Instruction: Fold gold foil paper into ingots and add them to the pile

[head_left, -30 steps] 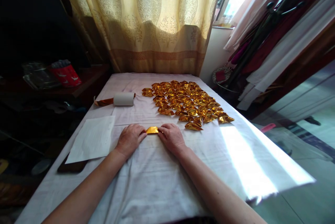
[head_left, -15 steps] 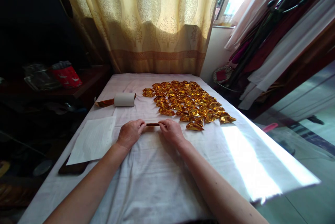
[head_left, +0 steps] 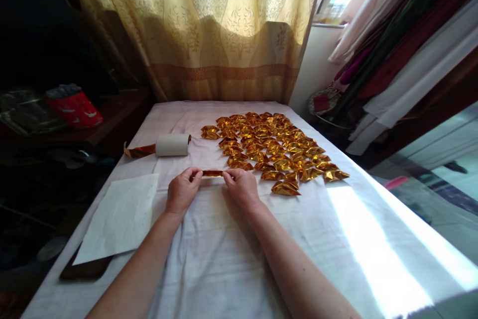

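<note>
Between my two hands stretches a narrow folded strip of gold foil paper [head_left: 212,173], just above the white cloth. My left hand [head_left: 182,189] pinches its left end with thumb and fingers. At the other end, my right hand [head_left: 242,187] grips it the same way. Just beyond and to the right lie many folded gold foil ingots [head_left: 274,147], grouped in loose rows. A pale cardboard tube [head_left: 172,145] rests on its side to the left, with a sheet of gold foil [head_left: 140,151] sticking out of its left end.
White paper [head_left: 115,217] lies left of my forearm, partly over a dark phone-like object [head_left: 84,266]. The table's white cloth [head_left: 224,269] catches sunlight at right. A red container [head_left: 74,107] stands on a dark side shelf. Behind hangs a yellow curtain [head_left: 239,35]; clothes [head_left: 418,80] hang right.
The view has moved slightly closer and tilted. The foil strip has turned so more of its shiny face shows; both hands keep hold of its ends.
</note>
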Action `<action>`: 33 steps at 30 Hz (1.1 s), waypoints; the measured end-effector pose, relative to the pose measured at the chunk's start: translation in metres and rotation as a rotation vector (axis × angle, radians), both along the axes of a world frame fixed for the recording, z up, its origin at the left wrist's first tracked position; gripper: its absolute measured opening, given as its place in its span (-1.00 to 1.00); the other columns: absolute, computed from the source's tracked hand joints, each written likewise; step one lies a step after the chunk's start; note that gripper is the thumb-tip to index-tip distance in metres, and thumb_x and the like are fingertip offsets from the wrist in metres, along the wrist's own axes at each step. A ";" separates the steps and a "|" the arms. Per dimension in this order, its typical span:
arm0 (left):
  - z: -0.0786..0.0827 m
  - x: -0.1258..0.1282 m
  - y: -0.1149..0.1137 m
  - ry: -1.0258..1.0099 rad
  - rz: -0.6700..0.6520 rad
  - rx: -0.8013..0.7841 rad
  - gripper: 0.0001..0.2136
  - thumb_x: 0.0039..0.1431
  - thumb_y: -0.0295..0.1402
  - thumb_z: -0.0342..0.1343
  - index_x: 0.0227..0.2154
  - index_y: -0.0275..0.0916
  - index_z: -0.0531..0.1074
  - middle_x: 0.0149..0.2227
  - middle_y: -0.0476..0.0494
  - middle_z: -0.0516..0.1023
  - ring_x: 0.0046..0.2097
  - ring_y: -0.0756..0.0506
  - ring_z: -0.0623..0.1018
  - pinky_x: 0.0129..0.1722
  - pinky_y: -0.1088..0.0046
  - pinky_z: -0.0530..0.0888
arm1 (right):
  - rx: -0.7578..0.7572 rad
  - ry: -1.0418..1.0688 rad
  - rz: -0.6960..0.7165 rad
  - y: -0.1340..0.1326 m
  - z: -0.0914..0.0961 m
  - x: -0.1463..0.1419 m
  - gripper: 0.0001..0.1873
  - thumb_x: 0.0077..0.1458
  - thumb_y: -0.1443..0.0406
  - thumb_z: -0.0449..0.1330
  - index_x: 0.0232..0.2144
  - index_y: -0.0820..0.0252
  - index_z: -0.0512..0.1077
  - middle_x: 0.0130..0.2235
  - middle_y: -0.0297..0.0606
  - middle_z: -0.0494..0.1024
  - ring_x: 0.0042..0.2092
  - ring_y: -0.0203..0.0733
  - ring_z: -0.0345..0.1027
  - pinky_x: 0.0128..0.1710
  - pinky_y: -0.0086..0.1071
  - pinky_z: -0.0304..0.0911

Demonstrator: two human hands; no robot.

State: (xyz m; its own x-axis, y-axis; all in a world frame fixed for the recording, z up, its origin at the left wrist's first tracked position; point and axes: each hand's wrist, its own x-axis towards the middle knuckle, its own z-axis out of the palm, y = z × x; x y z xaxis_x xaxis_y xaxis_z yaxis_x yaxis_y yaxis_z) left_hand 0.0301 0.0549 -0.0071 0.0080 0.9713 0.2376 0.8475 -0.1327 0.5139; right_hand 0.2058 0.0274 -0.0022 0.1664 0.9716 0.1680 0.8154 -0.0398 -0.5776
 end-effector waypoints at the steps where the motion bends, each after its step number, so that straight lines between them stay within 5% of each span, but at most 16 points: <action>1: -0.003 -0.001 -0.001 -0.011 0.010 0.001 -0.77 0.23 -0.22 0.02 -0.26 -0.13 0.57 -0.36 -0.02 0.67 -0.33 -0.07 0.61 -0.38 0.52 0.38 | 0.009 -0.002 0.008 0.000 -0.001 -0.001 -0.78 0.22 0.23 0.16 -0.30 0.01 0.63 -0.28 -0.31 0.68 -0.23 -0.20 0.54 -0.29 -0.47 0.22; 17: -0.017 0.001 -0.010 -0.038 0.005 0.062 -0.79 0.23 -0.26 0.07 -0.25 -0.11 0.60 -0.27 -0.07 0.69 -0.26 -0.11 0.64 -0.30 0.49 0.42 | 0.107 -0.012 0.049 0.001 -0.016 -0.004 -0.80 0.21 0.30 0.16 -0.34 0.08 0.61 -0.30 -0.30 0.64 -0.26 -0.24 0.49 -0.26 -0.48 0.24; 33: -0.016 -0.013 0.002 -0.288 0.048 0.041 -0.70 0.18 -0.10 0.02 -0.22 -0.13 0.55 -0.32 -0.12 0.67 -0.29 -0.15 0.63 -0.29 0.42 0.46 | -0.005 -0.421 0.156 0.036 0.023 -0.006 -0.76 0.22 0.24 0.09 -0.35 0.07 0.57 -0.29 -0.23 0.59 -0.22 -0.17 0.41 -0.26 -0.39 0.16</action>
